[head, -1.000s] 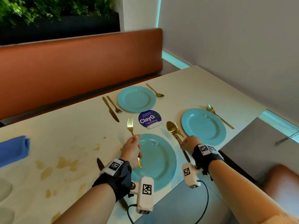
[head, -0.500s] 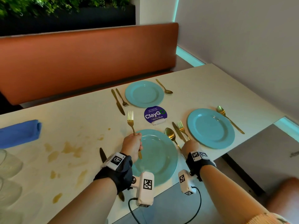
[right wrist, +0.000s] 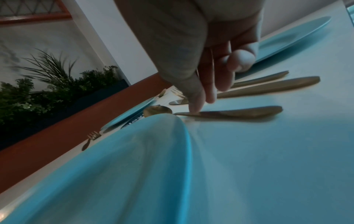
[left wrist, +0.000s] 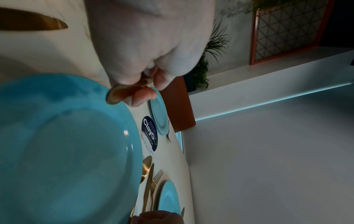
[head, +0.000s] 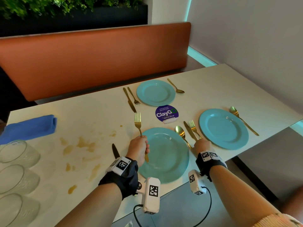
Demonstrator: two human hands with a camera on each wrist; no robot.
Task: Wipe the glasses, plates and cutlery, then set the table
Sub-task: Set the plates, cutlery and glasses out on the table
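Two pieces of cutlery are being laid at the near plate [head: 164, 154] at once. A second ago the right hand [head: 202, 145] held the gold spoon [head: 181, 133] raised beside this plate; now the spoon lies flat on the table [head: 213, 89] just right of the rim, and in the right wrist view the fingers [right wrist: 197, 97] are loosely extended, one tip pressing the handle, gripping nothing. The left hand [head: 139, 148] still has its fingers curled round the gold fork [head: 138, 123], tines pointing away, handle crossing the plate's left rim, barely shifted over that second. So the spoon looks placed, while the fork is probably next to go down left of the plate, beside the dark knife [head: 115, 150]. Off to the left, the glasses [head: 16, 169] and blue cloth [head: 31, 128] wait near brown stains [head: 82, 145].
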